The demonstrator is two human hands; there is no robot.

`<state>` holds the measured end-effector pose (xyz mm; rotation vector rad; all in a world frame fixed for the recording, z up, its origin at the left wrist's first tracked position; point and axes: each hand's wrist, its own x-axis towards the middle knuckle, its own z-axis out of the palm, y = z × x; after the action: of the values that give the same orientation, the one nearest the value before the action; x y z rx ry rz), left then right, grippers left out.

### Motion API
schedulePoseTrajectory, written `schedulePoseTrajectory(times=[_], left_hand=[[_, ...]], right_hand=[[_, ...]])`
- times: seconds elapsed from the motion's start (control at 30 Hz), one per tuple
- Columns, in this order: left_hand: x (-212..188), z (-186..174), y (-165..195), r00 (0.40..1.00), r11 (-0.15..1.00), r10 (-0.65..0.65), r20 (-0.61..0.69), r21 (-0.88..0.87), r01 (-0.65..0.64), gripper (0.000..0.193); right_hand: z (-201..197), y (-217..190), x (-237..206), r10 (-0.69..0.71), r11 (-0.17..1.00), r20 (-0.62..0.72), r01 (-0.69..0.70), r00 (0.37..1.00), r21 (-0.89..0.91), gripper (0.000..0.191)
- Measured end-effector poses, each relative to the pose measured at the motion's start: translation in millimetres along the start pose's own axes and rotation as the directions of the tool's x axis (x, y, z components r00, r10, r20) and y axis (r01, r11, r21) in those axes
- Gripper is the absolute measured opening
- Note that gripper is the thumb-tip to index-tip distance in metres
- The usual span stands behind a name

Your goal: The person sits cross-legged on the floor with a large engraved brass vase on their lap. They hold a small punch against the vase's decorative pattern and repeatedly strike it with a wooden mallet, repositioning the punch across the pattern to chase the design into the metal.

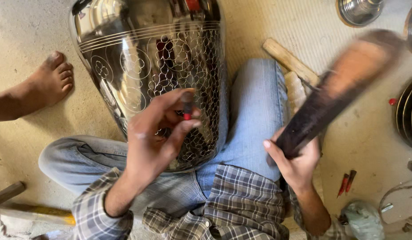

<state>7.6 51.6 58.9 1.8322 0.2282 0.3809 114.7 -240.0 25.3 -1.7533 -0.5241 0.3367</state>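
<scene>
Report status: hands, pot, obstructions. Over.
Left hand pinching small punch against engraved steel pot. Right hand gripping wooden mallet, raised, blurred. Nothing between mallet and punch.

engraved steel pot [148, 58] — red-tipped punch [187, 106] upright

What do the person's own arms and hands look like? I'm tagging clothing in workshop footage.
Both hands, the left hand and the right hand, are bare: no gloves, rings or watch show. Each forearm is uncovered, with the sleeves of a grey-and-white checked shirt rolled up towards the elbows. No markings show.
</scene>
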Motion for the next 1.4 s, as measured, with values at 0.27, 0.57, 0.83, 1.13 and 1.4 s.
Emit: schedulePoseTrajectory(times=[0.27,0.57,0.83,1.13,1.4], left_hand=[[33,1,-4,0.906,0.931,0.202,0.371,0.214,-0.295,0.035],[47,-1,5,0.862,0.946,0.111,0.495,0.212,-0.244,0.047],[50,-5,9,0.811,0.960,0.091,0.579,0.165,-0.225,0.064],[59,2,5,0.766,0.940,0.164,0.622,0.138,-0.313,0.045],[69,7,7,0.673,0.957,0.098,0.733,0.117,-0.267,0.048]], right_hand=[[-13,-8,-57,0.133,0.955,0.068,-0.146,0.989,0.256,0.069],[-10,-32,-55,0.038,0.960,-0.061,-0.020,0.997,0.280,0.050],[0,-36,-56,-0.077,0.928,-0.168,0.132,0.983,0.348,0.077],[12,-31,-43,-0.225,0.904,0.132,0.258,0.965,-0.340,0.081],[15,-24,-56,0.066,0.981,0.165,-0.034,0.984,-0.191,0.076]])
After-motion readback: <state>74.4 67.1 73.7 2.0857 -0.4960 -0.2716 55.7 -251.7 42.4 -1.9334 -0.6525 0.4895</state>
